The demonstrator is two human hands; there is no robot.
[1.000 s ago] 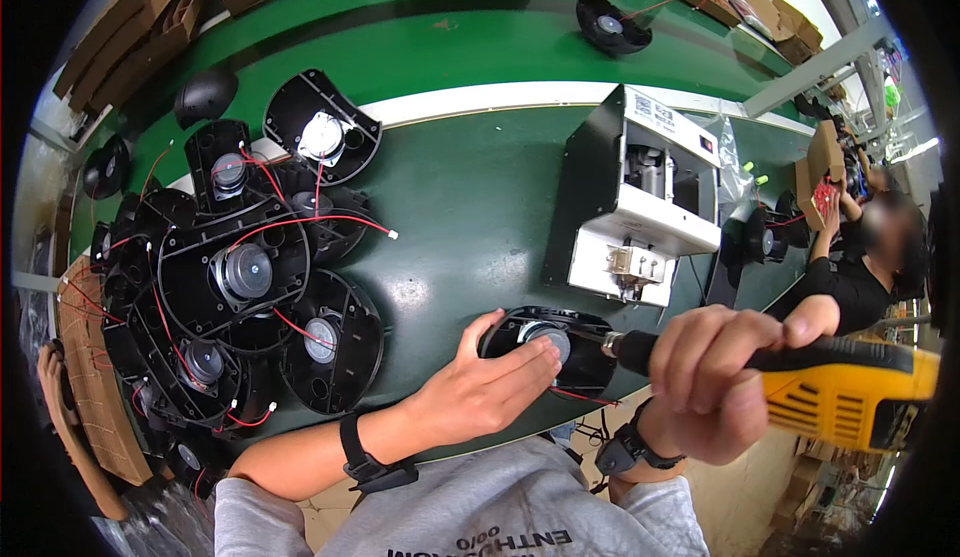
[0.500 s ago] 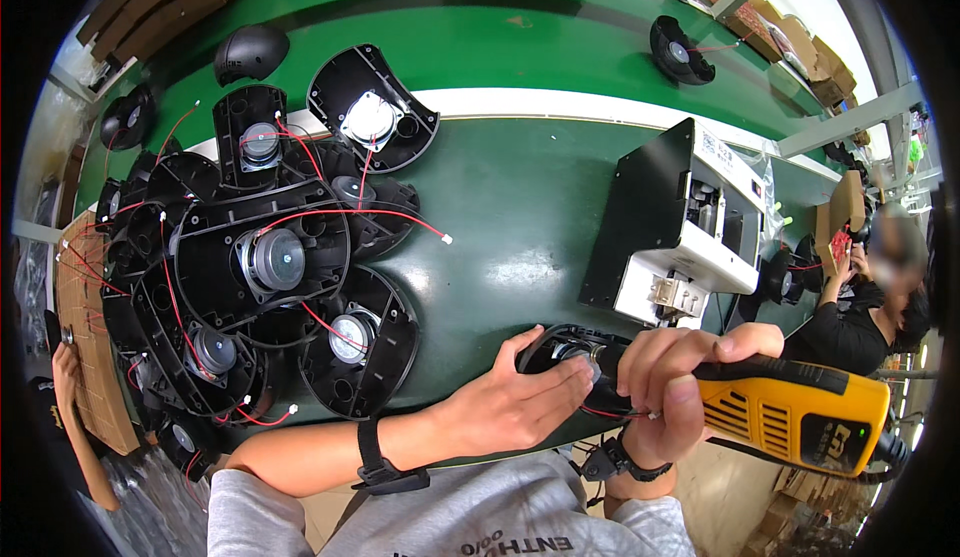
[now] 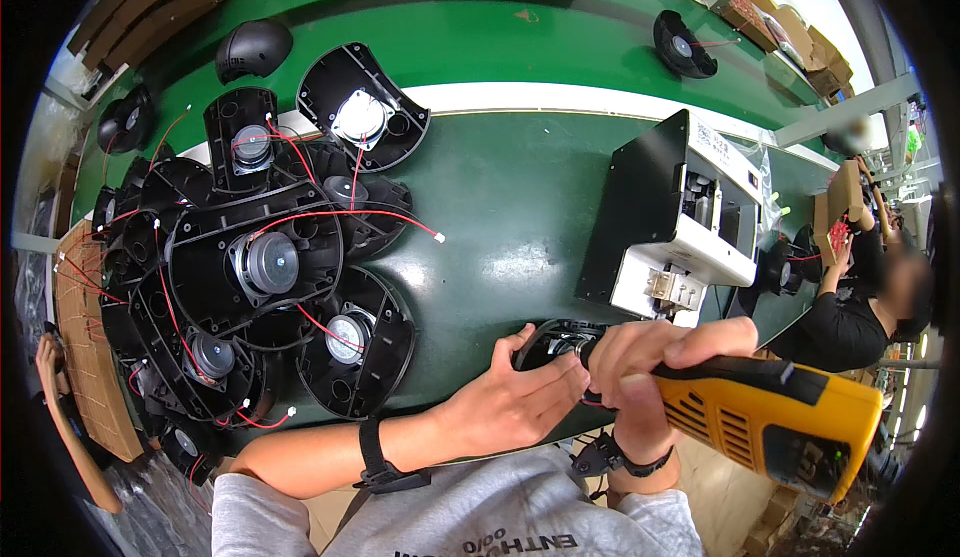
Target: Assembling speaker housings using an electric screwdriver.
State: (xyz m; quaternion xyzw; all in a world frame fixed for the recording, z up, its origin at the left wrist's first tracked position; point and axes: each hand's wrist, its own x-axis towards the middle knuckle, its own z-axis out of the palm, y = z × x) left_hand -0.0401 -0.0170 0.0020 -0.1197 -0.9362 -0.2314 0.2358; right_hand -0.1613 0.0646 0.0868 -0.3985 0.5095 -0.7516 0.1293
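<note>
Speaker shell (image 3: 537, 345) on bench (image 3: 480, 197), five o'clock. Left hand (image 3: 512, 397): thumb spread from fingers across shell; whether grip pinches, cannot tell. Right hand (image 3: 640, 357): grip wrapped round yellow power driver (image 3: 775, 412). Inside shell, speaker (image 3: 568, 345) already seated; fastening seems under way, driver tip hidden. Other shells (image 3: 205, 267), speakers fitted, heaped nine o'clock; screws unclear.
</note>
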